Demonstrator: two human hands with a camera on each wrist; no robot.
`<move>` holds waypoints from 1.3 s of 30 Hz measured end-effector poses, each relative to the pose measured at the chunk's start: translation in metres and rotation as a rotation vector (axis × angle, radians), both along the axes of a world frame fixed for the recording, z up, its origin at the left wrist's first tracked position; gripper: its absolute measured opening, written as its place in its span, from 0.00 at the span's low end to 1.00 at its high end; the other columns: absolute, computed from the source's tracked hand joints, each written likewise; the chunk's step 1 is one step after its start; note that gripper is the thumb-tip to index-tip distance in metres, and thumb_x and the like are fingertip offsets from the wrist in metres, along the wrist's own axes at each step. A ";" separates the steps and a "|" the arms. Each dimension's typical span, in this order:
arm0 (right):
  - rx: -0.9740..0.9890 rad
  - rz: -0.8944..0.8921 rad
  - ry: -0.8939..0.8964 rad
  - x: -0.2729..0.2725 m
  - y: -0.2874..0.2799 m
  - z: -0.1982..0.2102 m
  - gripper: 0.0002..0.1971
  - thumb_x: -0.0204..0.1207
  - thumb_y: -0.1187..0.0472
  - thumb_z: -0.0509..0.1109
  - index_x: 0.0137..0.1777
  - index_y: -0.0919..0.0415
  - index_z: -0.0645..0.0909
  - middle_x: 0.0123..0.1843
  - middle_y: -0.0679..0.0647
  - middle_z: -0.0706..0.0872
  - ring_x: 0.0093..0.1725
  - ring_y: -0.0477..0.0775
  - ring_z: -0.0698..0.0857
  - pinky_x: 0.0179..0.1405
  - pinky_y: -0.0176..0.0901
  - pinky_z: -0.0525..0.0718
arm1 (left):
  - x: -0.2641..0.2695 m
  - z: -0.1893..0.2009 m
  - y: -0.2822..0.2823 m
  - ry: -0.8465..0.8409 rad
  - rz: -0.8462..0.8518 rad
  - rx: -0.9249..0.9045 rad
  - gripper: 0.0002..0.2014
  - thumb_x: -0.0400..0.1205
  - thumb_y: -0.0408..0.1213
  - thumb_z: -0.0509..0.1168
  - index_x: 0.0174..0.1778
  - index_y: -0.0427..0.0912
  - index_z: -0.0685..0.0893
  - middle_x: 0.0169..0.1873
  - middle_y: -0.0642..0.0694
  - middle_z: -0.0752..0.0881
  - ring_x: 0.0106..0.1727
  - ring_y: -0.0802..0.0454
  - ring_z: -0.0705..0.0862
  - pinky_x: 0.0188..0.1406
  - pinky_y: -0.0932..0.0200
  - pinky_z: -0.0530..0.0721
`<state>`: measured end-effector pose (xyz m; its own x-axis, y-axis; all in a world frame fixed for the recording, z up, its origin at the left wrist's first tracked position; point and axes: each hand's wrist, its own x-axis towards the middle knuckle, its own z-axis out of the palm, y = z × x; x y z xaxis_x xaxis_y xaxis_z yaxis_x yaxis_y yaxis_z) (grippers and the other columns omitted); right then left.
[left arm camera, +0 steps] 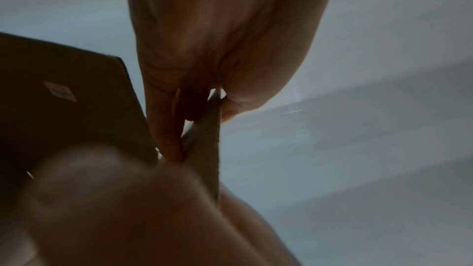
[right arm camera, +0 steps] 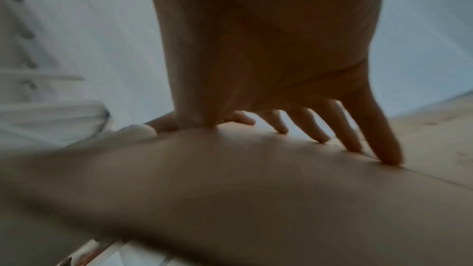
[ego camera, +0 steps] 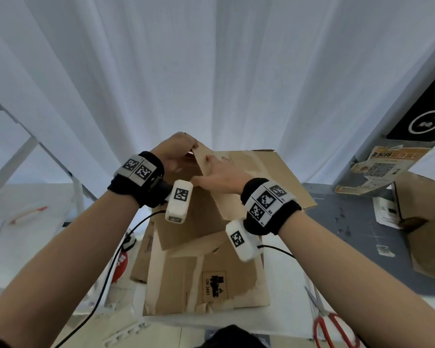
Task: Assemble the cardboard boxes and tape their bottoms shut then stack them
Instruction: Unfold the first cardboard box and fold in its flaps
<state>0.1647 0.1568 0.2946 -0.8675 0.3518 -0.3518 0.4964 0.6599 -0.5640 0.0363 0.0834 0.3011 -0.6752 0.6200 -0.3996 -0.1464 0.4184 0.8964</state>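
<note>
While the left hand [ego camera: 177, 153] pinches the top edge of a raised flap [ego camera: 199, 162] between thumb and curled fingers, the right hand [ego camera: 221, 177] lies flat on the box [ego camera: 269, 179], fingers straight and slightly spread, tips pressing the cardboard just at 3 o'clock of the flap. In the left wrist view the flap's thin edge sits clamped between thumb and fingers [left arm camera: 163, 120]; in the right wrist view the fingertips [right arm camera: 389, 159] touch the panel surface. The box, partly opened and tilted, is held at centre, above a stack of flat cardboard [ego camera: 206, 280] at 6 o'clock that bears a printed label reading UN 3481. Red-handled scissors [ego camera: 334, 327] lie at 4 o'clock on the white table [ego camera: 286, 322]. Another box [ego camera: 427, 222] stands at 3 o'clock, well apart. White curtain [ego camera: 211, 59] fills 12 o'clock. Black cables trail at 7 o'clock.
</note>
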 end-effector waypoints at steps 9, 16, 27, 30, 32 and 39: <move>0.154 -0.103 0.161 0.002 0.018 0.019 0.09 0.81 0.65 0.59 0.59 0.62 0.75 0.52 0.58 0.80 0.51 0.60 0.80 0.45 0.45 0.73 | -0.012 -0.008 -0.002 0.000 -0.031 0.109 0.24 0.88 0.56 0.58 0.64 0.37 0.79 0.55 0.42 0.89 0.55 0.45 0.90 0.55 0.50 0.89; 0.084 -0.151 0.220 0.011 0.032 0.009 0.11 0.76 0.71 0.58 0.54 0.61 0.77 0.46 0.56 0.81 0.48 0.60 0.80 0.44 0.44 0.73 | -0.059 -0.071 -0.034 0.145 0.478 0.039 0.16 0.81 0.44 0.71 0.59 0.41 0.77 0.56 0.42 0.83 0.54 0.45 0.84 0.46 0.56 0.81; 0.233 -0.184 0.353 0.025 0.044 0.019 0.21 0.81 0.67 0.57 0.74 0.60 0.74 0.48 0.55 0.82 0.52 0.60 0.83 0.47 0.46 0.75 | -0.058 -0.206 -0.073 -0.061 0.404 -0.431 0.25 0.81 0.43 0.72 0.66 0.26 0.80 0.62 0.33 0.83 0.63 0.34 0.83 0.59 0.45 0.81; 0.237 -0.216 0.411 0.030 0.050 0.027 0.24 0.81 0.66 0.57 0.78 0.57 0.72 0.53 0.58 0.84 0.53 0.61 0.83 0.55 0.53 0.82 | -0.053 -0.234 -0.085 -0.127 0.339 -0.533 0.35 0.80 0.50 0.73 0.74 0.25 0.75 0.68 0.29 0.81 0.66 0.31 0.81 0.63 0.44 0.81; 0.260 -0.245 0.439 0.036 0.058 0.035 0.25 0.81 0.66 0.57 0.78 0.57 0.72 0.50 0.57 0.82 0.49 0.58 0.79 0.52 0.49 0.80 | -0.067 -0.260 -0.091 -0.128 0.312 -0.535 0.38 0.78 0.54 0.73 0.75 0.27 0.75 0.68 0.28 0.81 0.66 0.31 0.81 0.66 0.42 0.80; 0.242 -0.359 0.521 0.050 0.085 0.059 0.23 0.79 0.65 0.57 0.74 0.57 0.75 0.48 0.53 0.81 0.49 0.56 0.76 0.51 0.52 0.78 | -0.047 -0.219 -0.074 -0.278 0.313 -0.240 0.27 0.75 0.39 0.79 0.65 0.30 0.80 0.58 0.33 0.87 0.55 0.39 0.85 0.57 0.47 0.84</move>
<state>0.2147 0.2423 0.3531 -0.7169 0.6661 0.2057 0.4117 0.6426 -0.6462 -0.0103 0.0094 0.0822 -0.6621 0.2717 -0.6984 -0.5188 0.5064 0.6888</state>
